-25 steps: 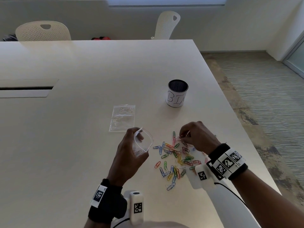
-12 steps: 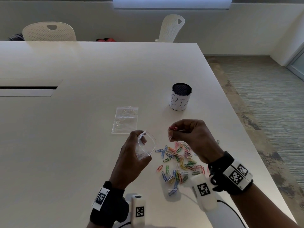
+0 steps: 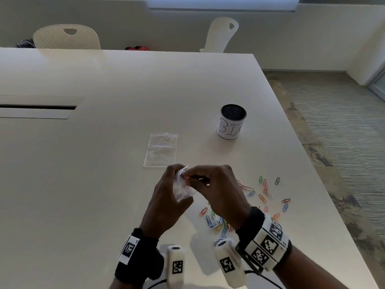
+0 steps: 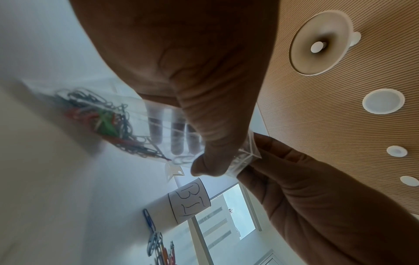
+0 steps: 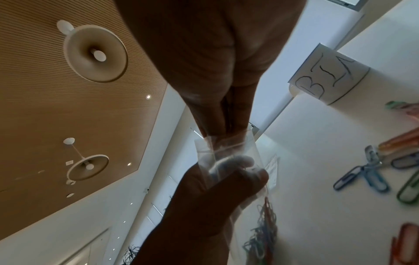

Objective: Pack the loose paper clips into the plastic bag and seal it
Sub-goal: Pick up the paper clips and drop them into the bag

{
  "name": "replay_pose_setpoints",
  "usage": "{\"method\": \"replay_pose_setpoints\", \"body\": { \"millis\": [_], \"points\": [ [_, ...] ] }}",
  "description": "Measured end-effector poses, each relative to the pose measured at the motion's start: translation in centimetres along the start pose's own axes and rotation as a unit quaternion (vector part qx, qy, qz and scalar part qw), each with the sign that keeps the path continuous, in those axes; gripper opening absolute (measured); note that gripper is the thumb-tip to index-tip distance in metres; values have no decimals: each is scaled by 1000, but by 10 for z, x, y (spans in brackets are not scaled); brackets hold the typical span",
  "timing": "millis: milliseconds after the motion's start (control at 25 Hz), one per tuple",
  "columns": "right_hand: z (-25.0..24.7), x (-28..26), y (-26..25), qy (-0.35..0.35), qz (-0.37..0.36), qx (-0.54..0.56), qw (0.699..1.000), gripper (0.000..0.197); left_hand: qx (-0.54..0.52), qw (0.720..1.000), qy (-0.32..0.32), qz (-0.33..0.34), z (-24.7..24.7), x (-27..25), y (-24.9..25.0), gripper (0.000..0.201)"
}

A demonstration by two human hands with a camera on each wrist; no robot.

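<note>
My left hand (image 3: 176, 180) grips a small clear plastic bag (image 3: 184, 189) upright above the table, thumb and fingers round its upper part. Several coloured paper clips (image 4: 106, 122) lie in the bottom of the bag. My right hand (image 3: 190, 176) has met it from the right. Its pinched fingertips (image 5: 218, 125) sit in the bag's mouth (image 5: 226, 150), holding what looks like a reddish paper clip (image 3: 186, 177). Loose paper clips (image 3: 264, 191) lie scattered on the table to the right, and more clips (image 3: 216, 223) lie under my right wrist.
A second clear bag (image 3: 161, 150) lies flat just beyond my hands. A black mesh cup with a white label reading BIN (image 3: 231, 123) stands further back right. The table's right edge (image 3: 312, 167) runs close to the clips. Two white chairs (image 3: 66, 37) stand at the far side.
My right hand picked a clip from the pile, lifted it, then carried it left to the bag's mouth. The left hand kept hold of the bag.
</note>
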State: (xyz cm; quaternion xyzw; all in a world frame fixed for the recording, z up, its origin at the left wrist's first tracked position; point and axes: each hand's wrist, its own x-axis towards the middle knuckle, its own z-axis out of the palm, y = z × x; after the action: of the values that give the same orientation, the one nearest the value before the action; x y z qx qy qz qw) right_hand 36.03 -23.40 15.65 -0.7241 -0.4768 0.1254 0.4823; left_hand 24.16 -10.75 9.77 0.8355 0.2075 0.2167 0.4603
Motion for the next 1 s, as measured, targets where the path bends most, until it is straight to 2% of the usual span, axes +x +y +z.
{"method": "replay_pose_setpoints", "body": {
  "millis": [200, 320, 480, 600, 680, 840, 920, 1000],
  "points": [
    [-8, 5, -6, -17, -13, -13, 1000, 14, -4, 1000, -4, 0, -1, 0, 1, 68],
    [-20, 9, -3, 8, -16, -39, 999, 15, -6, 1000, -6, 10, -1, 1, -1, 65],
    [-48, 17, 21, 47, 43, -88, 994, 16, -3, 1000, -5, 16, -2, 1, -6, 64],
    [-61, 19, 51, 32, 92, -163, 982, 18, -12, 1000, -7, 15, -3, 1, -6, 64],
    [-63, 18, 66, -26, 119, -210, 970, 34, -12, 1000, -8, 16, -2, 1, -7, 64],
    [-61, 15, 73, -206, 187, -269, 922, 103, -9, 1000, -7, 12, -1, 3, -7, 65],
    [-57, 12, 73, -237, 186, -312, 901, 110, -7, 1000, -7, 11, -1, 3, -7, 66],
    [-52, 10, 74, -216, 178, -333, 901, 97, -7, 1000, -3, 9, -2, 3, -8, 66]
  ]
}}
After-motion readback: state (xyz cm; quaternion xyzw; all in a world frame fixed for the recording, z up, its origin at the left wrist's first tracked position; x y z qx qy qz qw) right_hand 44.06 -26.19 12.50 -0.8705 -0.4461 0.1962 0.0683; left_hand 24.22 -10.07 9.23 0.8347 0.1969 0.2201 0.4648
